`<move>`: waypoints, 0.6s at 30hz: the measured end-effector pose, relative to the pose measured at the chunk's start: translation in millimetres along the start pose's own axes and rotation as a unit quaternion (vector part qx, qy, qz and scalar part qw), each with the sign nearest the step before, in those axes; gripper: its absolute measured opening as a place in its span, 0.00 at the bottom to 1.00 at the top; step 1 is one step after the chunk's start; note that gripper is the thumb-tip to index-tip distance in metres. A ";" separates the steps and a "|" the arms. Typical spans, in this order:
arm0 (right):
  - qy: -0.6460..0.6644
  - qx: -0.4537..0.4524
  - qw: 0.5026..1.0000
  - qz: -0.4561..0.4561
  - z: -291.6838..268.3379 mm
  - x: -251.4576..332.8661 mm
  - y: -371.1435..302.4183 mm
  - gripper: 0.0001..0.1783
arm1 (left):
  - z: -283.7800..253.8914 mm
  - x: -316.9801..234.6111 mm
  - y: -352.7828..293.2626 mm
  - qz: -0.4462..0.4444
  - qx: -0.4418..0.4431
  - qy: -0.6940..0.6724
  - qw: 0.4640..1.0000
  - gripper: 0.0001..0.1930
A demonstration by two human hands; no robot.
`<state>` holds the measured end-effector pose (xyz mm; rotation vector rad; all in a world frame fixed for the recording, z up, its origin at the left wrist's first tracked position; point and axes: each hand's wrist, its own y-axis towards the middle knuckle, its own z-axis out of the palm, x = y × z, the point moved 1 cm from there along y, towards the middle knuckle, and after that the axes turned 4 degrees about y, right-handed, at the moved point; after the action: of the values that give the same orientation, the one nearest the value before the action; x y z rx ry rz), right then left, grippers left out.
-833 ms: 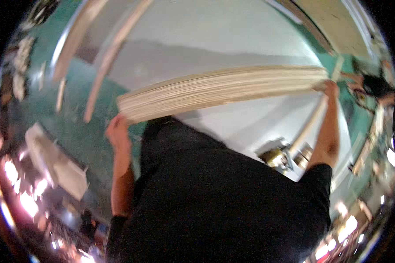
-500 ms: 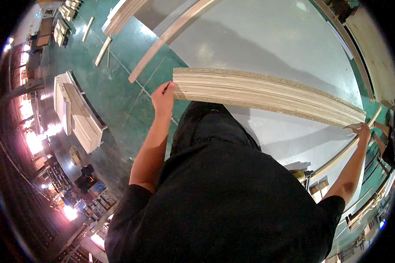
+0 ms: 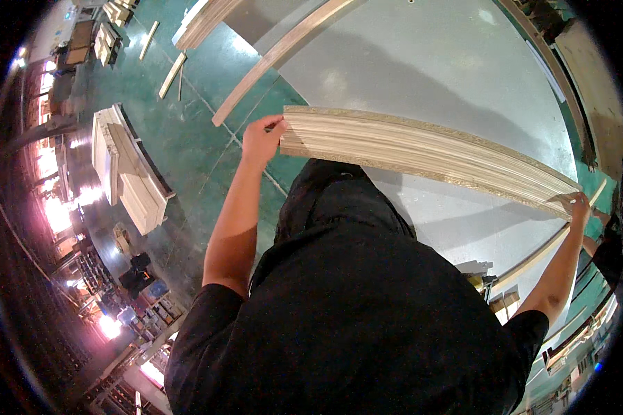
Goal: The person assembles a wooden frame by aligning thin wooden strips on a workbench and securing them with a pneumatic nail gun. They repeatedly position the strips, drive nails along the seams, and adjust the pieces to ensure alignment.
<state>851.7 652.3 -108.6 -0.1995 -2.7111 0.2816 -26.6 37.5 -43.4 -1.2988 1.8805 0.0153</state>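
Note:
A long stack of thin wooden strips [image 3: 422, 149], layered face to face with speckled outer strips, stretches across in front of me. My left hand [image 3: 262, 142] has its fingers bent together at the stack's left end, apparently gripping its edge. At the far right end, my right hand [image 3: 580, 207] closes round the corner of the same stack; part of its fingers is hidden. Beneath the strips spreads a broad grey surface [image 3: 408, 79].
A curved-looking wooden strip [image 3: 270, 61] crosses the grey surface's left edge. Pale boards [image 3: 135, 176] are piled on the left. Loose sticks [image 3: 172, 76] lie on the green floor [image 3: 208, 155]. Another person's arm [image 3: 590, 245] shows at the far right.
The view has shifted slightly, so the surroundings sit a little further right. My left fingers have turned inward against the stack's end; the right hand stays at the other end.

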 end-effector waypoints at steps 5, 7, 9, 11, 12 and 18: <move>-0.011 0.007 0.999 0.039 17.9 37.7 -17.9 0.23 | -15.9 -15.7 -2.8 0.007 0.033 0.074 0.997 0.23; -0.013 0.011 0.999 0.042 24.0 35.0 -14.6 0.23 | -18.7 -13.1 3.5 0.017 0.046 0.094 0.994 0.23; -0.014 0.009 1.000 0.008 5.5 1.2 -0.2 0.23 | -10.8 -11.8 12.7 0.016 0.073 0.075 0.994 0.23; -0.031 0.010 0.999 -0.036 -9.1 -23.5 19.2 0.22 | -5.8 -19.9 12.0 -0.005 0.096 0.031 0.995 0.22; -0.059 0.010 0.995 -0.083 -26.4 -27.1 33.8 0.22 | -0.5 -12.0 14.7 0.000 0.094 0.032 0.995 0.22; -0.286 0.070 0.943 -0.156 64.2 -1.2 27.8 0.21 | -34.5 -49.5 -16.2 0.003 0.036 0.202 0.979 0.23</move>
<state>829.3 668.3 -173.0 0.4179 -3.2078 0.4969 -29.2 52.8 17.1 -1.3182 2.1995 -0.3346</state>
